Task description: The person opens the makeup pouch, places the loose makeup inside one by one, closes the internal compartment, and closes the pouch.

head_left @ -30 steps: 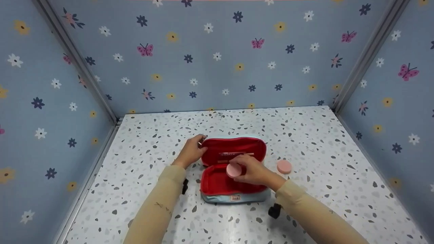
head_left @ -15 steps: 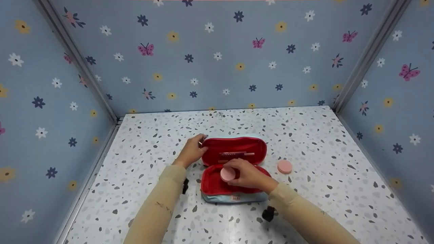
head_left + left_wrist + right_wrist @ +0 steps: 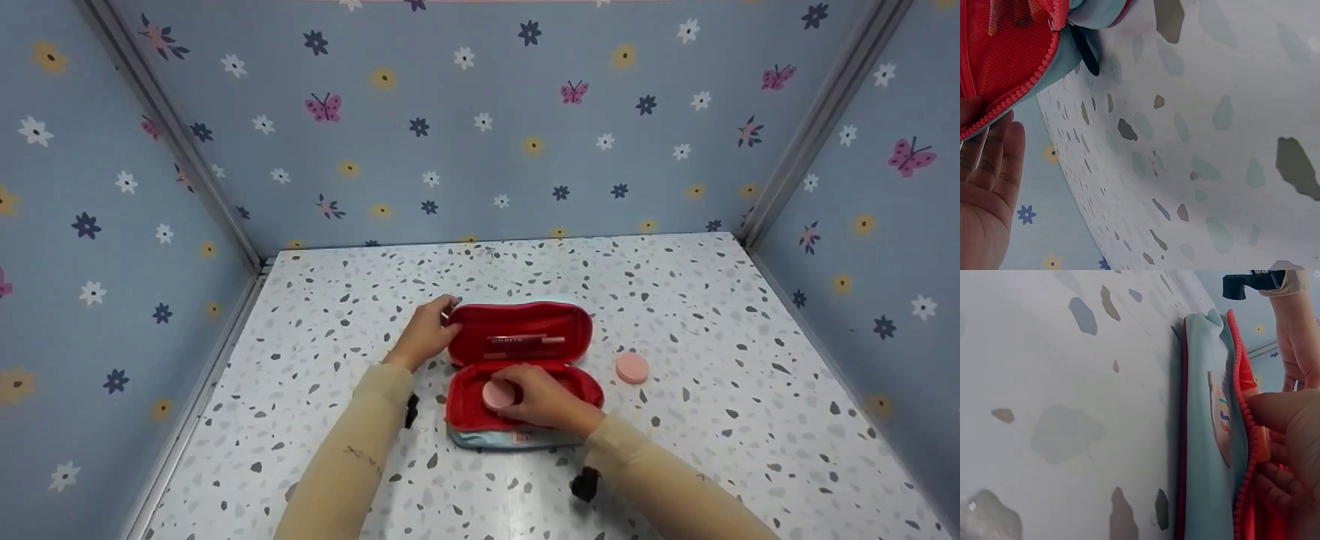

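Observation:
A light-blue zip pencil case with a red lining lies unzipped and spread apart on the table. My left hand grips the left edge of its raised lid; in the left wrist view the thumb is inside the red mesh and the fingers are behind. My right hand pinches a round pink disc inside the lower half of the case. In the right wrist view, the fingers partly hide that disc. Pen-like sticks lie in the lid.
A second pink disc lies on the speckled table, right of the case. Flowered blue panels stand behind and at both sides. A dark zip pull hangs from the case.
My right hand has moved left and down with the pink disc, deeper into the case's lower half. The left hand has stayed on the lid, and the second disc has not moved.

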`<state>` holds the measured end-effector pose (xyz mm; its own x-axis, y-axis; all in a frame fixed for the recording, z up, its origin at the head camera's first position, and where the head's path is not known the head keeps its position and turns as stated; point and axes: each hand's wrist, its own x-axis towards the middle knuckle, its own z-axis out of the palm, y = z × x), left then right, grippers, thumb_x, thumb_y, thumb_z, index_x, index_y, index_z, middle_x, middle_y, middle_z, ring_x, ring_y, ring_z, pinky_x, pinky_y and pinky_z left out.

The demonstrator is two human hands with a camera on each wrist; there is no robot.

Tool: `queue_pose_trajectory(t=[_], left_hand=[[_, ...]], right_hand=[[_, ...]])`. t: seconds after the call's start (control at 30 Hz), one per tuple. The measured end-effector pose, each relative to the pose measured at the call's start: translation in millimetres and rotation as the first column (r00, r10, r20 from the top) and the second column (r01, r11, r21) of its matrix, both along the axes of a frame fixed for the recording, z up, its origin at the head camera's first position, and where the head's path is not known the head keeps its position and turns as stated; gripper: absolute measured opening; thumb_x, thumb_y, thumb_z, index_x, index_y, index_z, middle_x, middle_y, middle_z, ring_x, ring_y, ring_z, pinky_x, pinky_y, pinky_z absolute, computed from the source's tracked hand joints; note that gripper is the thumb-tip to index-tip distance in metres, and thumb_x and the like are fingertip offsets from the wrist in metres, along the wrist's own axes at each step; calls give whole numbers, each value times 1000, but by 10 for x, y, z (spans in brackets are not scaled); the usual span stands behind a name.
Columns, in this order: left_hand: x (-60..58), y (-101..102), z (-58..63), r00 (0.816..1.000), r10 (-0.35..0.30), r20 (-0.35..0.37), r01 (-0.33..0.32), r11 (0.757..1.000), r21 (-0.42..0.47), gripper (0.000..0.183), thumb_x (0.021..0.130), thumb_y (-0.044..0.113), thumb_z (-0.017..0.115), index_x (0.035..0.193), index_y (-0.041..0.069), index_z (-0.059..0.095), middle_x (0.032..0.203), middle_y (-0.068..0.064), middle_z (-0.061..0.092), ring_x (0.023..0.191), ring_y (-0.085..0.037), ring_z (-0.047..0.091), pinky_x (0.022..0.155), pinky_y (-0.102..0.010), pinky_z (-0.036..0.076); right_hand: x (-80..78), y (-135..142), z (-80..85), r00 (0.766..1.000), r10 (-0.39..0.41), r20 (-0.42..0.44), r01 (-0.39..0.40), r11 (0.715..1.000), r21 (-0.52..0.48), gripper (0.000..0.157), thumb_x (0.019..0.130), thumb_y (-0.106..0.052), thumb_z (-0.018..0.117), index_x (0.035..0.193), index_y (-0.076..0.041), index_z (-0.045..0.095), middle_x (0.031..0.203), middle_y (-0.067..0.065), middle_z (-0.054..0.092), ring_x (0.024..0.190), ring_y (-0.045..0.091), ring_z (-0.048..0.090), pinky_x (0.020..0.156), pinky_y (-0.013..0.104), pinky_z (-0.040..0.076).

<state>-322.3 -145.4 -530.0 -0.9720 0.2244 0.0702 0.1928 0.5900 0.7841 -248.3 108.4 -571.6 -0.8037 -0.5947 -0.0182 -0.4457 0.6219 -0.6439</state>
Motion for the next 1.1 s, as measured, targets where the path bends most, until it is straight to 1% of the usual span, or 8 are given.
queue_pose_trajectory(t=[0.1, 0.23, 0.4, 0.53, 0.7, 0.87, 0.97, 1.1], left_hand=[[6, -2, 1, 1000, 1, 3, -1, 1000, -4, 43, 103, 2, 67, 146, 2, 63, 128, -19, 71, 114, -33, 71, 99, -46, 63], [1, 4, -4, 1000, 4, -9, -4, 1000, -7, 42, 103, 2, 67, 144, 2, 64, 127, -19, 72, 112, -32, 71, 98, -46, 63], [-11, 3, -3, 999, -8, -31, 8, 1000, -2, 41, 101, 0, 68, 142, 1, 65, 123, -20, 72, 109, -34, 71, 97, -47, 63], [-16, 0, -7, 1000, -5, -26, 5, 1000, -5, 41, 101, 0, 68, 142, 0, 65, 124, -20, 72, 110, -33, 71, 98, -47, 63], [-17, -9, -18, 1000, -4, -16, 4, 1000, -6, 41, 102, 1, 68, 142, 0, 64, 125, -19, 72, 111, -32, 71, 98, -46, 63], [-21, -6, -18, 1000, -3, -11, 3, 1000, -11, 42, 102, 1, 68, 144, 2, 64, 127, -18, 72, 111, -32, 70, 98, -46, 62], [-26, -8, -27, 1000, 2, -3, -2, 1000, -10, 42, 102, 2, 68, 143, 2, 64, 126, -18, 72, 111, -32, 70, 97, -46, 62], [-28, -3, -33, 1000, 10, 7, -10, 1000, -10, 41, 102, 3, 68, 143, 3, 64, 126, -17, 72, 110, -30, 69, 98, -46, 62]], right_hand=[[14, -17, -7, 1000, 1, 1, -1, 1000, -5, 52, 96, -24, 84, 145, -13, 69, 138, 0, 74, 127, 19, 66, 116, 45, 54], [27, -26, -10, 1000, 7, -22, -7, 1000, -5, 48, 96, -19, 84, 141, -11, 71, 133, 0, 75, 123, 19, 67, 114, 44, 55], [28, -28, -4, 1000, -5, -13, 5, 1000, 10, 48, 95, -20, 84, 140, -13, 71, 129, -2, 75, 121, 18, 65, 113, 44, 55], [30, -20, 39, 1000, -18, 21, 17, 999, 29, 51, 96, -22, 84, 144, -15, 69, 134, -3, 73, 125, 17, 65, 116, 43, 54], [33, 28, 140, 1000, -27, 4, 27, 998, 53, 58, 96, -26, 85, 149, -16, 65, 143, -1, 71, 132, 20, 63, 116, 46, 54], [10, 152, 221, 999, -41, -30, 41, 999, 8, 57, 95, -23, 86, 147, -12, 67, 142, 4, 70, 130, 25, 64, 114, 49, 56], [-14, 243, 241, 998, -34, -60, 32, 999, -27, 55, 94, -19, 86, 144, -7, 68, 140, 9, 71, 129, 28, 66, 113, 50, 56], [-31, 361, 258, 995, -32, -94, 26, 998, -58, 56, 92, -15, 87, 143, -2, 67, 138, 15, 72, 128, 31, 68, 112, 52, 57]])
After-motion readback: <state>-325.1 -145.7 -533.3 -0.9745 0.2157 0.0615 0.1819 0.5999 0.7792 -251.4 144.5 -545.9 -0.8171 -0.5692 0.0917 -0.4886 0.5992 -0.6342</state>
